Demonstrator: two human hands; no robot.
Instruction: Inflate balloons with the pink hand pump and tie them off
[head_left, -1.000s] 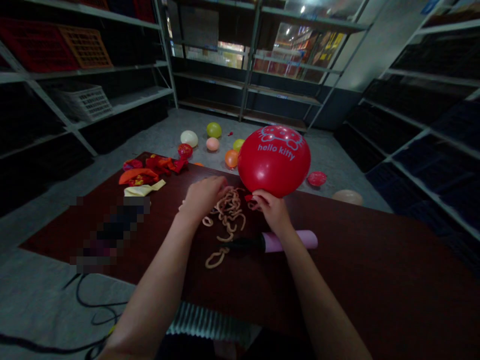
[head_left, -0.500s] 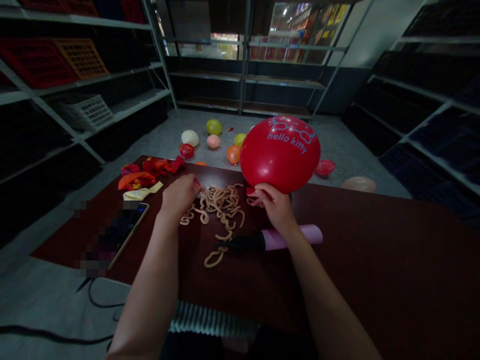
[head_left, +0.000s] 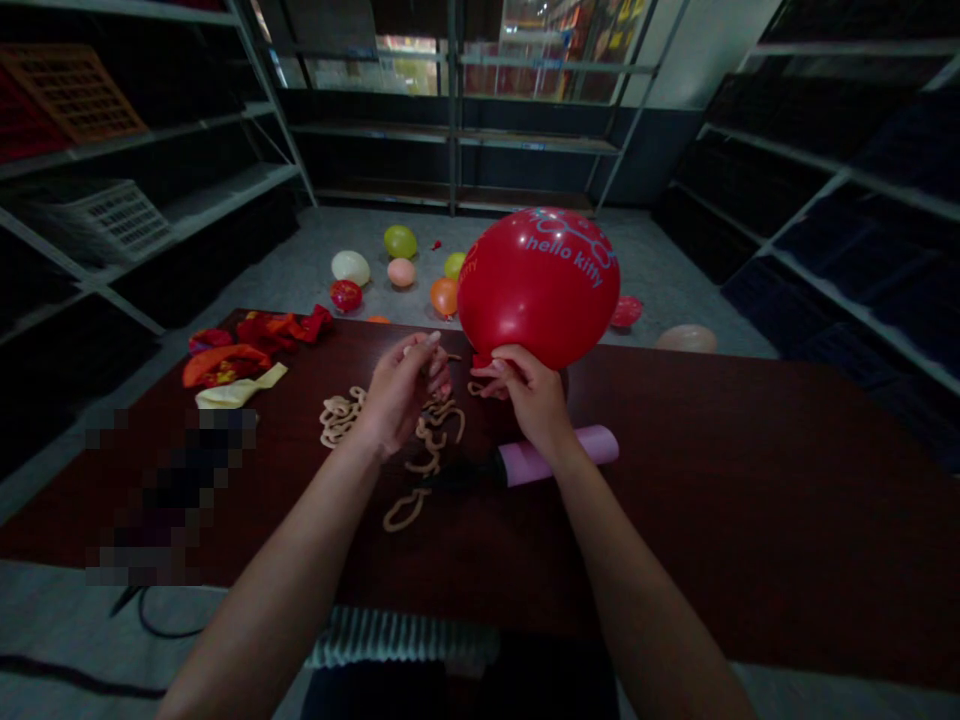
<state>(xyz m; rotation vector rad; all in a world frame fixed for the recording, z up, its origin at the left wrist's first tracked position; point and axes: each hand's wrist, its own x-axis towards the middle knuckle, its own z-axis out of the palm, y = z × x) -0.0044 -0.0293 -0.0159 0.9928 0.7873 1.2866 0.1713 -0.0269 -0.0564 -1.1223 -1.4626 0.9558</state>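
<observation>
My right hand [head_left: 534, 400] pinches the neck of an inflated red balloon [head_left: 540, 290], printed with "hello kitty", which stands above the hand. Close to the balloon's neck is my left hand [head_left: 409, 385], its thumb and fingers drawn together; what they hold, if anything, is too small to make out. Tan rubber bands [head_left: 341, 415] lie in a tangled heap around and beneath the left hand, which covers part of them. Under my right wrist lies a balloon pump [head_left: 525, 462] with a pink barrel and a black end.
Flat red and orange balloons [head_left: 247, 350] and a pale yellow one [head_left: 241, 388] lie at the left of the dark table [head_left: 735, 480]. A blurred-out device [head_left: 180, 490] is nearer. Inflated balloons [head_left: 401, 272] are on the floor beyond; metal shelving [head_left: 454, 135] surrounds the area.
My left hand has moved right across the rubber bands, toward the balloon's neck. The right hand keeps its pinch on the red balloon. The whole view has shifted slightly.
</observation>
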